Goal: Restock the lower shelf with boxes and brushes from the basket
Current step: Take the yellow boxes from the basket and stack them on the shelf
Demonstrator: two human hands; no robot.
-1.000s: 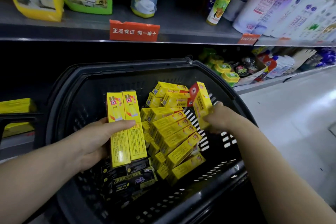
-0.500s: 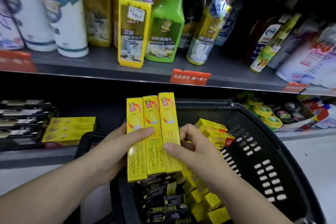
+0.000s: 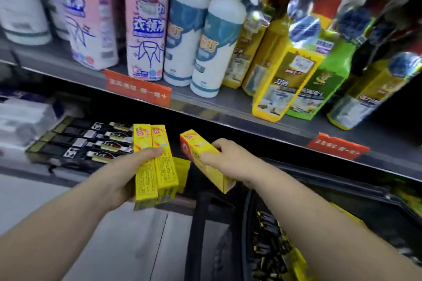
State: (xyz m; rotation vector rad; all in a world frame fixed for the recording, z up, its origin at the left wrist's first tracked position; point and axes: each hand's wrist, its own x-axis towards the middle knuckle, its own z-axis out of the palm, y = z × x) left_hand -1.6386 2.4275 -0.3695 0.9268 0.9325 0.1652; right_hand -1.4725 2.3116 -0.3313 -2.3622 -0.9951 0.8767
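head view: the left hand [image 3: 127, 173] is gripping two yellow boxes [image 3: 155, 166] side by side, fingers [image 3: 150, 151] wrapped across their fronts, thumb hidden behind. the right hand [image 3: 230, 157] is holding a single box [image 3: 205, 159] tilted toward 11 o'clock, fingers closed along its top face. all three boxes are hovering in front of the dark lower shelf [image 3: 68, 166], where black packs [image 3: 86, 141] are lying in rows at 9 o'clock of the left hand and more yellow stock [image 3: 181, 166] is showing just behind the held pair. the basket [image 3: 342, 180] is sitting at 5 o'clock, with more yellow and black stock inside. to place well, i'd judge the single box should be levelled, slid in beside the yellow stock with its label forward, clear of the black packs, then the pair fed in squarely beside it.
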